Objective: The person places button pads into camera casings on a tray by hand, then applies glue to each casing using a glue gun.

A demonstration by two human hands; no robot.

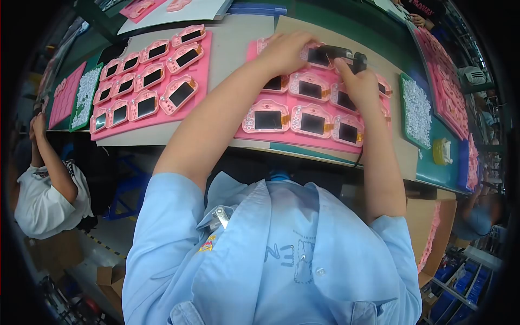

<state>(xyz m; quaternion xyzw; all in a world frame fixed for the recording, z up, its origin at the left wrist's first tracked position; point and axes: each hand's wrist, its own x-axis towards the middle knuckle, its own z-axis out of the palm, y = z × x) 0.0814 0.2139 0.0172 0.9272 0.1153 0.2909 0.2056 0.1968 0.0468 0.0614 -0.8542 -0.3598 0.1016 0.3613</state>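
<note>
My left hand [293,52] is curled over the left end of a pink handheld game console [318,57] in the far row, its fingers and thumb around the edge. My right hand [357,84] is closed round a black electric screwdriver [346,53], which lies across above that console. Its tip is hard to make out. Around my hands, more pink consoles with dark screens, such as one in the near row [312,119], lie face up on a pink foam mat [303,141]. My forearms and hands partly cover several of them.
On the left, a second pink mat [203,70] bears rows of similar consoles. A green tray [406,119] of small whitish parts stands right, beside a yellow-green container [441,151]. Another such tray [76,123] is far left. A person [54,189] works at left; others are at right.
</note>
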